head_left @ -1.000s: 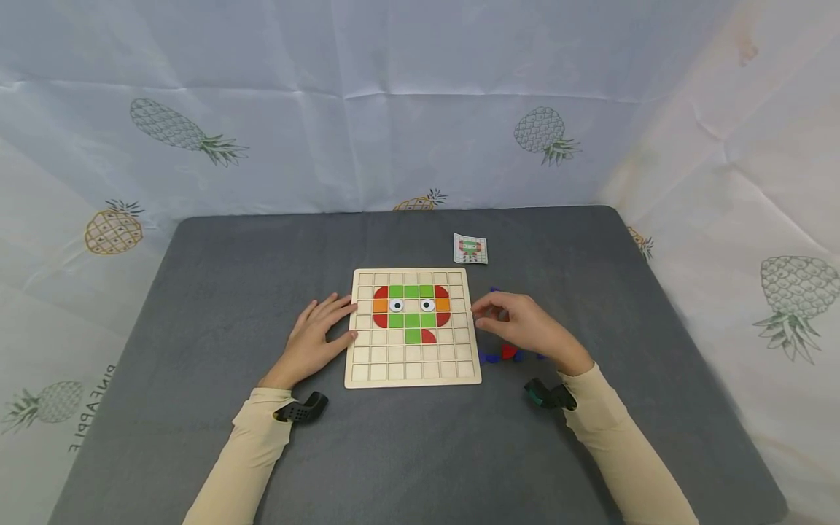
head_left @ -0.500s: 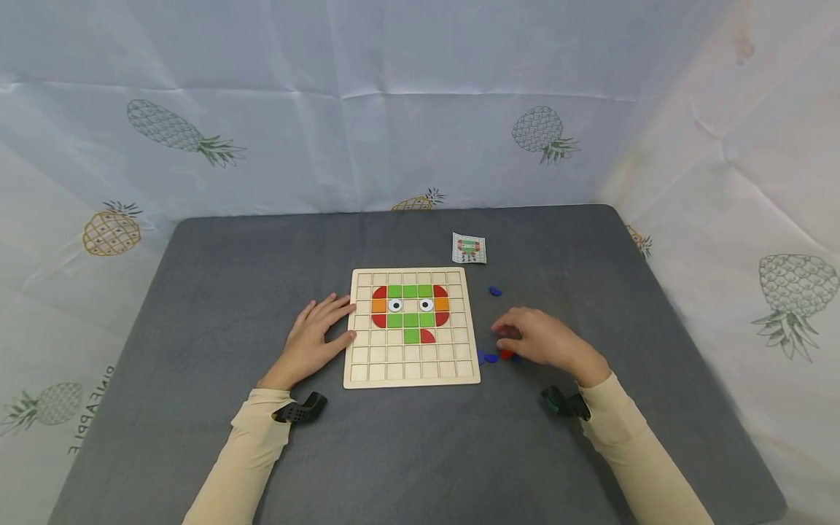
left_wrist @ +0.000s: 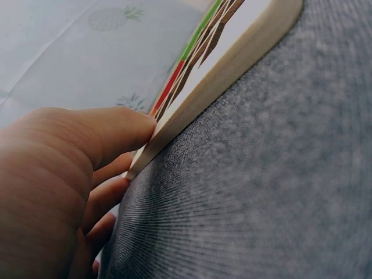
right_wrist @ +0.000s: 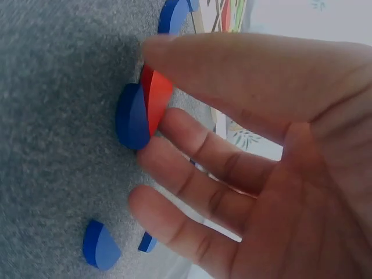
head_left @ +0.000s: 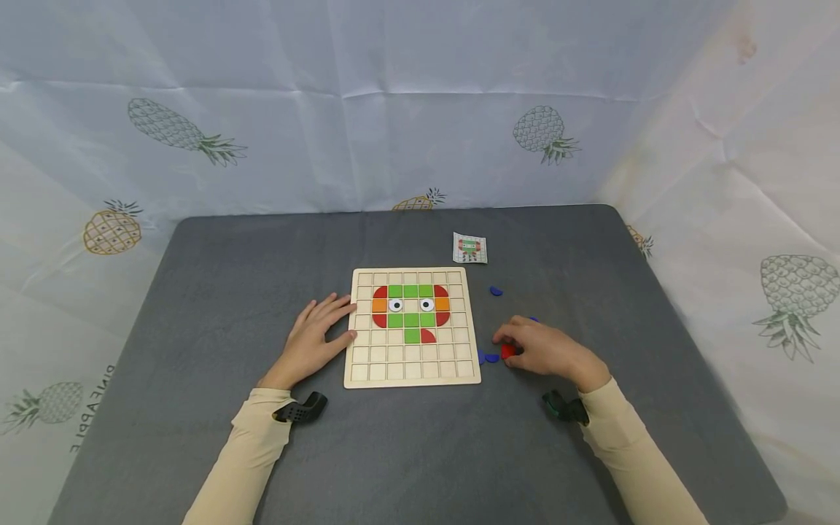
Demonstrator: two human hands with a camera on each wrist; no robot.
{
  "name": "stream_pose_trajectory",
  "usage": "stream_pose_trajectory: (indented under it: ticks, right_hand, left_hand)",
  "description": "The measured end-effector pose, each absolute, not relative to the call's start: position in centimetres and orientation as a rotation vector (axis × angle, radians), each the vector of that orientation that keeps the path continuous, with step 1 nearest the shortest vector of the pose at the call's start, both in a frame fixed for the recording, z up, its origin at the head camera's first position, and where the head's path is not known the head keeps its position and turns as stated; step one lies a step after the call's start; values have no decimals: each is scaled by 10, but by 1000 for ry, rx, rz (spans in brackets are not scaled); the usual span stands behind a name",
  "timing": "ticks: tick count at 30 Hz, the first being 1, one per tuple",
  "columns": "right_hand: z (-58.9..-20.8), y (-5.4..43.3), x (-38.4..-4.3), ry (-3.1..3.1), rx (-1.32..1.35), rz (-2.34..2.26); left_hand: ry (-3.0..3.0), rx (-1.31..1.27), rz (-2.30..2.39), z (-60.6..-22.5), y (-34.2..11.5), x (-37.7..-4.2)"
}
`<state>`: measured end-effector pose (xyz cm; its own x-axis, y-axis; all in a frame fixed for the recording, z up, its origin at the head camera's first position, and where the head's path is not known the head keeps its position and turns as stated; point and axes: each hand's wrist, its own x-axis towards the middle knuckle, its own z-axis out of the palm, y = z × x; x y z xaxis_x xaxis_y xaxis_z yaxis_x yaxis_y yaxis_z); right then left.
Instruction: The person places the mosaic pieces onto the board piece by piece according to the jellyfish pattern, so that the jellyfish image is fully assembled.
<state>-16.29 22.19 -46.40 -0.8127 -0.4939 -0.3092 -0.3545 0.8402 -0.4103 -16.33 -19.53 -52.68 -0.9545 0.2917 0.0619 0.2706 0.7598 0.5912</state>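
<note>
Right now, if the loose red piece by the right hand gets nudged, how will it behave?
The red piece probably stays stiff: crisp edges, flat faces. Likely light, being far smaller than the board. A blue piece crowds it in the right wrist view, so a push might shift both.

Smooth wooden board (head_left: 380, 372), matt, rough, cloth-like tabletop (head_left: 394, 452), smooth red piece (right_wrist: 157, 96).

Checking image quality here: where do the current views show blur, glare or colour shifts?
Head: grid board crisp, curtain turning warmer-toned toward the right; left wrist: nearby tabletop out of focus, part of the board's face blown out to white; right wrist: right hand soft at the thumb tip, curtain behind pale and washed out.
</note>
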Motion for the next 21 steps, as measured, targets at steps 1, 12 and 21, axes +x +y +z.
stream_pose_trajectory:
  ticks: [1,12,21]
  right_hand:
    - [-464,221,-162,2608,-619,-470]
    - [-468,217,-160,2633,-632,-480]
    - [-466,213,-167,2697,-599,-550]
  left_hand:
    - [2914,469,975,-527,-195,-163]
    - [2904,476,986,-527,-196,-163]
    - [2902,466,984,-527,-195,-163]
